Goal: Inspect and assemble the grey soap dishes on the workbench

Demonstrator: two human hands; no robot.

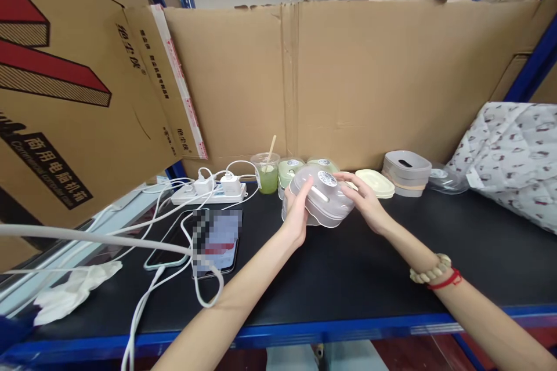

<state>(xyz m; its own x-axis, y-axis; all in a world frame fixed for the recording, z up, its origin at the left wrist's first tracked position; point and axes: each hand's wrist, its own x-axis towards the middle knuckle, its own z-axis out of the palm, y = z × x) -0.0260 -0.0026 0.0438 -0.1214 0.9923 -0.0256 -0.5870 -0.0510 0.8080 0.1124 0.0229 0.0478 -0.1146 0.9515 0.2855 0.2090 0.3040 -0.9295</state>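
A grey food container with a clear domed lid (319,194) is held tilted above the black tabletop. A round printed sticker sits on its lid, beside a pale handle or slot. My left hand (298,211) is closed around its left side, thumb on the lid and the other fingers mostly hidden. On the far right edge of the lid, the fingers of my right hand (363,200) press and grip. Just behind stand green lidded containers (289,169), partly covered by the held one. Pale yellow lids (375,184) lie stacked beyond my right hand.
A cup of green drink (267,177) with a straw stands at the back. Left of it are a power strip (209,192), tangled white cables, phones (221,240) and crumpled tissue (76,293). Stacked grey containers (407,171), clear lids (448,178) and a patterned quilted bag (513,156) stand right.
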